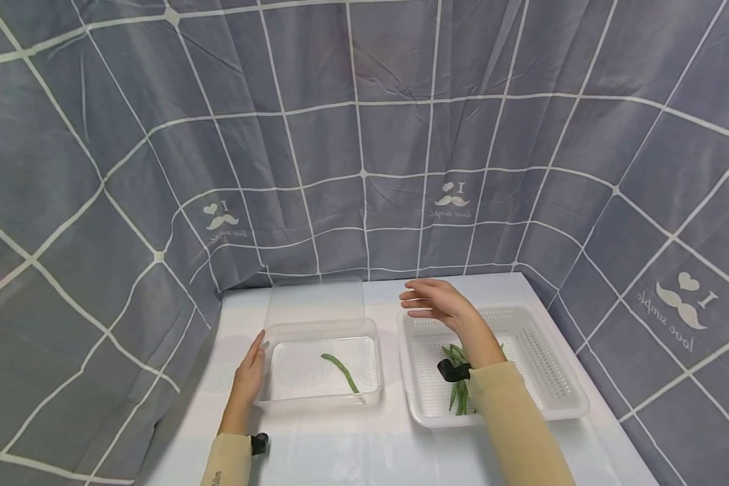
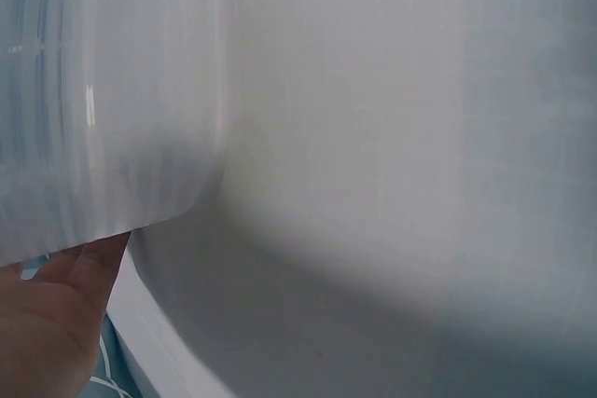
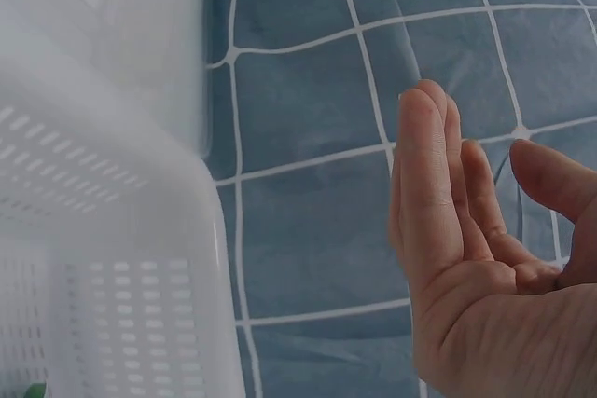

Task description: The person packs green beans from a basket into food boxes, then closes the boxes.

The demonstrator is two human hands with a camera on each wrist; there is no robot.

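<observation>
My left hand (image 1: pixel 248 381) rests along the left side of a clear plastic container (image 1: pixel 318 405), its fingers fairly straight against the wall. In the left wrist view, the fingers of that hand (image 2: pixel 56 323) lie at the container's (image 2: pixel 140 118) end. One green bean (image 1: pixel 342 372) lies inside the container. Over the back left edge of a white perforated basket (image 1: pixel 561 403) hovers my right hand (image 1: pixel 440 304), fingers extended and holding nothing. Several green beans (image 1: pixel 462 395) lie in that basket, partly hidden by my right forearm. In the right wrist view, the right hand (image 3: pixel 466 258) is apart from the basket (image 3: pixel 210 258).
A clear flat lid-like sheet (image 1: pixel 316 300) lies behind the container. The white table (image 1: pixel 334 452) is enclosed at the back and sides by a grey curtain (image 1: pixel 395 142) with white grid lines. A narrow gap separates container and basket.
</observation>
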